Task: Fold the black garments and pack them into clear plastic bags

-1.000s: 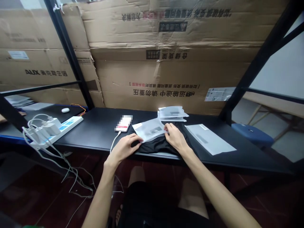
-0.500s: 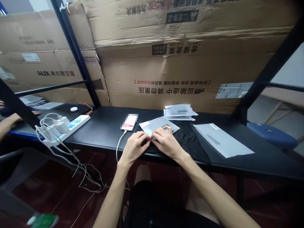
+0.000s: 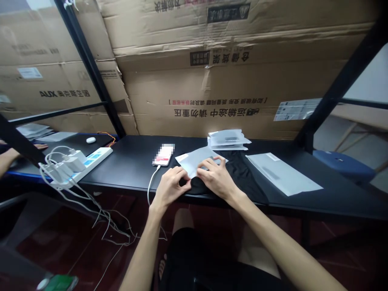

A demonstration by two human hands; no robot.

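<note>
A frosted plastic bag [image 3: 194,161] lies on a black cloth garment [image 3: 241,173] at the table's front edge, its mouth hard to make out. My right hand [image 3: 216,178] rests on the bag with its fingers over the surface, holding it. My left hand [image 3: 171,182] is curled against the bag's near corner, pinching the black cloth there. Part of the cloth is hidden under the bag and both hands. Behind them sits a small stack of similar bags [image 3: 228,140], and a flat white packet [image 3: 280,171] lies to the right.
A phone [image 3: 163,155] with a pixelated screen lies left of my hands on the black table [image 3: 130,155], its white cable [image 3: 153,182] dropping over the edge. A power strip [image 3: 81,165] with chargers stands further left. A co-worker's hand [image 3: 12,151] shows at far left.
Since the earliest frame my hands have come closer together at the bag's near edge, and the bag now covers more of the bunched cloth. The view has shifted slightly.
</note>
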